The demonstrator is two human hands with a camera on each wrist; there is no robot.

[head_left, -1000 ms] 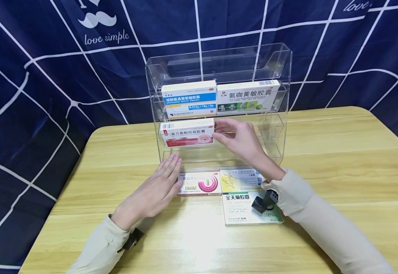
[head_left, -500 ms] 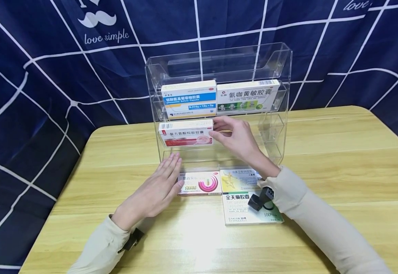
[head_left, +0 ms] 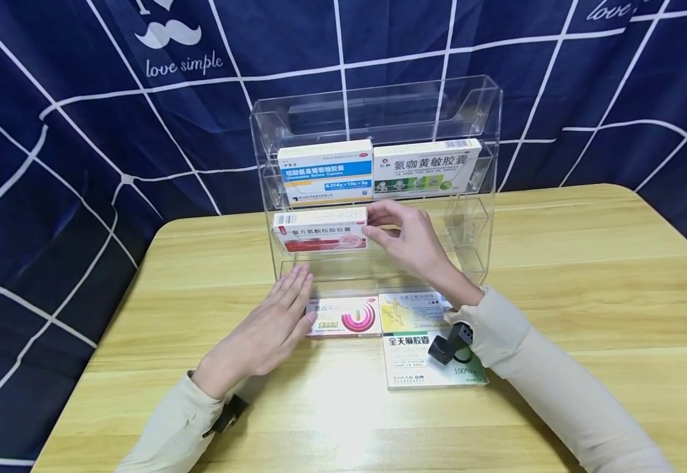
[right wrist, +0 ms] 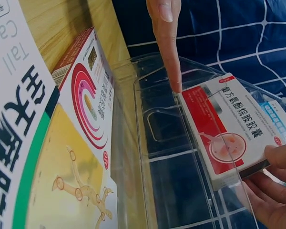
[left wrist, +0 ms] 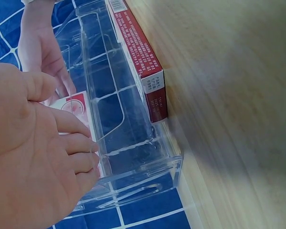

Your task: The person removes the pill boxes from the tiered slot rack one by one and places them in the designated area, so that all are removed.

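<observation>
A clear acrylic display rack (head_left: pixel 493 167) stands on the table. In its middle tier, on the left, sits a red-and-white medicine box (head_left: pixel 321 231), its top edge leaning slightly forward. My right hand (head_left: pixel 412 240) pinches the right end of this box between thumb and fingers, which the right wrist view also shows. My left hand (head_left: pixel 263 328) stretches out with straight fingers at the rack's lower left front. Its fingertips (right wrist: pixel 175 78) appear close to the box's lower corner in the right wrist view; whether they touch the rack I cannot tell.
A blue-and-white box (head_left: pixel 327 174) and a green-and-white box (head_left: pixel 426 169) fill the tier above. Before the rack lie a pink-ringed box (head_left: pixel 345 317), a yellow-and-blue box (head_left: pixel 408 311) and a larger green-and-white box (head_left: pixel 408 361). A dark blue checked curtain (head_left: pixel 296 39) hangs behind.
The red-and-white box has shifted slightly left and down in its tier, with my right hand moving along with it. My left hand has stayed where it was.
</observation>
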